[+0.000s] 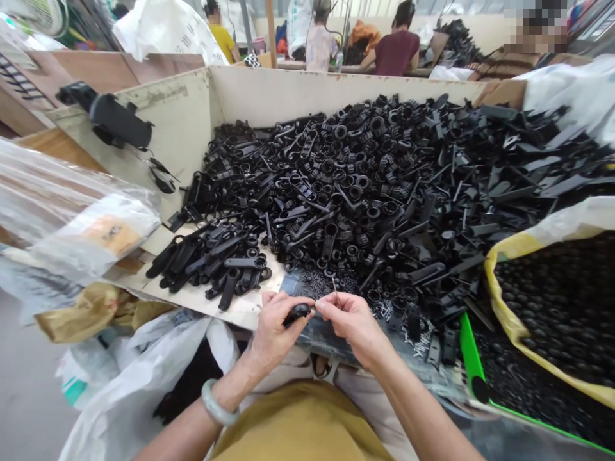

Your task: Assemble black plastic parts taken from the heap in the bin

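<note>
A black plastic part [296,314] is held in my left hand [278,326], its rounded end showing between thumb and fingers. My right hand [350,323] pinches a thin metal rod [335,289] that sticks up from the fingertips. The fingertips of both hands meet or nearly meet at the part's edge, where the contact is too small to make out. Beyond them lies a large heap of black plastic parts [336,173], with a smaller pile of long black pieces [211,259] at the left. Small silver pieces [420,336] lie to the right of my right hand.
A pale board wall [269,96] borders the heap. At the right are a yellow-rimmed sack [500,288] of dark pieces and a green-edged tray [471,355]. White plastic bags [129,397] hang at the lower left. Several people sit in the background.
</note>
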### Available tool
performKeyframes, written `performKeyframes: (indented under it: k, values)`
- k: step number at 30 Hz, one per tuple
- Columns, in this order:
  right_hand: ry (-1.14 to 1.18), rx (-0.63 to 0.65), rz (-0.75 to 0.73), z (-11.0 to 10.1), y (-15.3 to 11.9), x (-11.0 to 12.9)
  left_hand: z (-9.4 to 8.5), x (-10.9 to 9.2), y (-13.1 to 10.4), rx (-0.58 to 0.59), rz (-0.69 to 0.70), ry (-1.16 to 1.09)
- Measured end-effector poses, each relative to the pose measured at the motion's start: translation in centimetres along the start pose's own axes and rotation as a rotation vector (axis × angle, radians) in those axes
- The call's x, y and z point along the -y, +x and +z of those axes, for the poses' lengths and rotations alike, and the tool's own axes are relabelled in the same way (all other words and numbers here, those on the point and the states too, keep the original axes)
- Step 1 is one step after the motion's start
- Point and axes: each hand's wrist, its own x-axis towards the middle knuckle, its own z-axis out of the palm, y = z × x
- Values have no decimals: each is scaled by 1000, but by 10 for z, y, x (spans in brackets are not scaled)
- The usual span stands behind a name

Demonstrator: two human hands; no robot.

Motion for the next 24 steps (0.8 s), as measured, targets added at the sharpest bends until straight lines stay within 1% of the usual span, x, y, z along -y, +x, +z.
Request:
performKeyframes:
  k: [3,6,9,14,17,19,22,23,24]
  values:
    - [-56,-22,-46,1,1,-2,0,1,0,3,-59,-1]
    - [-165,-54,-147,-1,0,-1,1,-1,0,8,-128,19]
    - [-277,-60,-248,-4,0,0,3,-3,0,23,-183,59]
    - [-378,-57,-332,-6,0,-5,5,-6,2,17,-209,98]
    - [-421,-63,-389,-7,-1,-10,5,-8,3,38,-236,98]
    - [-499,-46,-507,-10,-2,-12,3,-9,3,64,-269,92]
    - [-722,17,-769,-15,-2,-16,3,-11,4,101,-328,87]
    - [-785,38,-827,-18,-2,-17,3,-12,5,107,-344,88]
    - [-824,53,-855,-19,-1,-17,4,-12,6,109,-357,89]
